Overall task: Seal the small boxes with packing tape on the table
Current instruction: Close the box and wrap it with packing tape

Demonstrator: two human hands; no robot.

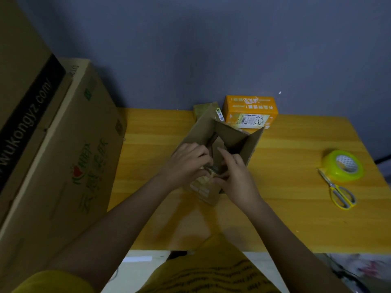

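Note:
A small brown cardboard box (230, 134) stands in the middle of the wooden table (285, 218) with its top flaps up and open. My left hand (186, 163) and my right hand (234, 176) meet at the box's near edge, fingers curled on the near flap. Exactly what the fingertips pinch is hidden. An orange small box (250, 111) with a shipping label sits closed at the back, against the wall. A roll of yellow-green packing tape (343, 166) lies at the table's right side, apart from both hands.
Yellow-handled scissors (338, 191) lie just in front of the tape roll. Two large cardboard cartons (59, 144) are stacked at the left, crowding the table's left edge. Another small brown box (203, 108) peeks out behind the open one. A grey wall backs the table.

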